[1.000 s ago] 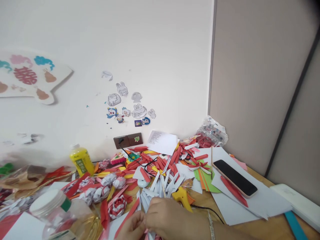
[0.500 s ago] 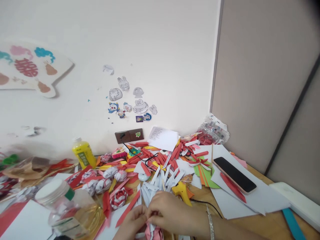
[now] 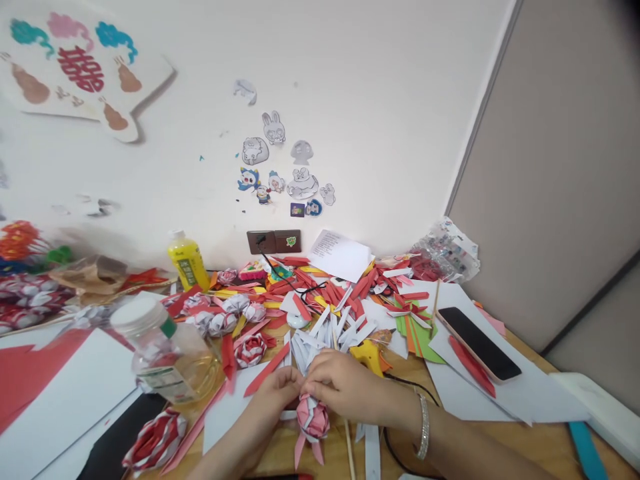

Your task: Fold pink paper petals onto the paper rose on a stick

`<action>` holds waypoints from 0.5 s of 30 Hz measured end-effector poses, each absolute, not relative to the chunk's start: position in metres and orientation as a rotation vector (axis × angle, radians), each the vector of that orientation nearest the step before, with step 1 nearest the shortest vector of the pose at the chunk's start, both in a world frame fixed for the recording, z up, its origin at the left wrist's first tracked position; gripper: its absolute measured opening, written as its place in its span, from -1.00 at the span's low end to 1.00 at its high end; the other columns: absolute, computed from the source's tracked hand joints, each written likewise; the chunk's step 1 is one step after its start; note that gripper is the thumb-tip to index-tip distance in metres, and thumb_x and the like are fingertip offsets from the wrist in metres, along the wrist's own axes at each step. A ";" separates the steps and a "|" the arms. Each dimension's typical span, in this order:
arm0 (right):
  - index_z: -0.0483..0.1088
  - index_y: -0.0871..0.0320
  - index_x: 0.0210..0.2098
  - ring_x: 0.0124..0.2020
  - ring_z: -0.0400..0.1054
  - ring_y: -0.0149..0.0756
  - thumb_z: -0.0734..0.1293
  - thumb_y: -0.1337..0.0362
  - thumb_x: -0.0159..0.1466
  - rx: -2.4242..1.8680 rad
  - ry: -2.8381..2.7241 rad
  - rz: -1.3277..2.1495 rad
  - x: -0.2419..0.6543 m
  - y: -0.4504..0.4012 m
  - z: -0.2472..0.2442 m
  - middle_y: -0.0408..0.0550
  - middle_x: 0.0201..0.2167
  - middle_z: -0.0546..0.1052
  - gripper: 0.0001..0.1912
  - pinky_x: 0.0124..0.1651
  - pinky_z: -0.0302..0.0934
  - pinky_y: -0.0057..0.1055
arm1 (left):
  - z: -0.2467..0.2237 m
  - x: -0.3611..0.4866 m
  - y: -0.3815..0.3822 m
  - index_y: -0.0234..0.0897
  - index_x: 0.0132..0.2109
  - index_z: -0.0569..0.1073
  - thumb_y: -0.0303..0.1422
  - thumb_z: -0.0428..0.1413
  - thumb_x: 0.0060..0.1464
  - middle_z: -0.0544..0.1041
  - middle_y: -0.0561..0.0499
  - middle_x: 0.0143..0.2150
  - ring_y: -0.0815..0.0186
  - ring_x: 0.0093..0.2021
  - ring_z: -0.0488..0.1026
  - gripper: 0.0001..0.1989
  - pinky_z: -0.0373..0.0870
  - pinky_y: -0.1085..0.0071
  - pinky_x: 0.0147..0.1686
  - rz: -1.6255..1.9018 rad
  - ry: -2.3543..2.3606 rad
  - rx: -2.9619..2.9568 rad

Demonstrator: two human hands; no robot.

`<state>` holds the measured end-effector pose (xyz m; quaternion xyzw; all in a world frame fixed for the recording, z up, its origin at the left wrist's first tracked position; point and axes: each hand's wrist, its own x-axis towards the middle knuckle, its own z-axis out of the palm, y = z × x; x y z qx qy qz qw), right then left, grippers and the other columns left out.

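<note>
Right hand: yours (image 3: 335, 383), pinching the top of that pink-and-white folded-paper flower (image 3: 313, 419)
Left hand: yours (image 3: 281, 390), bunched alongside; can't tell its grip
Flower: just over your wooden surface (image 3: 440, 443)
Beyond: yellow plastic glue gun (image 3: 369, 355)

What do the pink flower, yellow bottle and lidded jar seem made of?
The pink flower looks like matte paper: crisp folds. The yellow bottle is probably smooth plastic, from its molded neck. The lidded jar has a glossy, see-through body: plastic or glass, I can't tell.
</note>
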<state>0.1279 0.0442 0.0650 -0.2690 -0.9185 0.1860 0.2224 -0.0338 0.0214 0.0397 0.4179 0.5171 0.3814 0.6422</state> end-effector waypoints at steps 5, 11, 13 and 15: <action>0.35 0.23 -0.52 -0.33 0.24 -0.37 0.24 0.48 0.27 -0.660 -2.572 0.464 0.129 0.044 0.068 -0.12 -0.45 0.41 -0.76 -0.17 0.09 -0.49 | 0.037 -0.036 0.023 -0.26 -0.52 0.35 -0.27 0.21 -0.19 0.39 0.17 -0.62 0.37 -0.53 0.29 -0.79 0.16 0.46 -0.49 0.916 1.155 0.981; 0.35 0.22 -0.49 -0.34 0.22 -0.35 0.20 0.43 0.30 -0.627 -2.593 0.405 0.130 0.045 0.065 -0.11 -0.46 0.38 -0.76 -0.21 0.09 -0.46 | 0.034 -0.036 0.024 -0.28 -0.51 0.38 -0.31 0.21 -0.17 0.40 0.16 -0.60 0.36 -0.51 0.30 -0.83 0.17 0.45 -0.47 0.939 1.154 0.989; 0.34 0.21 -0.52 -0.37 0.22 -0.35 0.18 0.40 0.32 -0.674 -2.515 0.481 0.130 0.045 0.063 -0.13 -0.50 0.36 -0.71 -0.24 0.09 -0.47 | 0.035 -0.036 0.025 -0.28 -0.51 0.38 -0.30 0.21 -0.15 0.40 0.16 -0.60 0.37 -0.51 0.29 -0.82 0.16 0.46 -0.49 0.938 1.148 0.979; 0.34 0.20 -0.53 -0.37 0.24 -0.35 0.19 0.38 0.31 -0.688 -2.397 0.601 0.131 0.045 0.062 -0.14 -0.51 0.36 -0.72 -0.24 0.10 -0.47 | 0.035 -0.037 0.027 -0.28 -0.51 0.38 -0.28 0.23 -0.16 0.38 0.17 -0.60 0.38 -0.52 0.28 -0.79 0.17 0.47 -0.49 0.943 1.136 0.971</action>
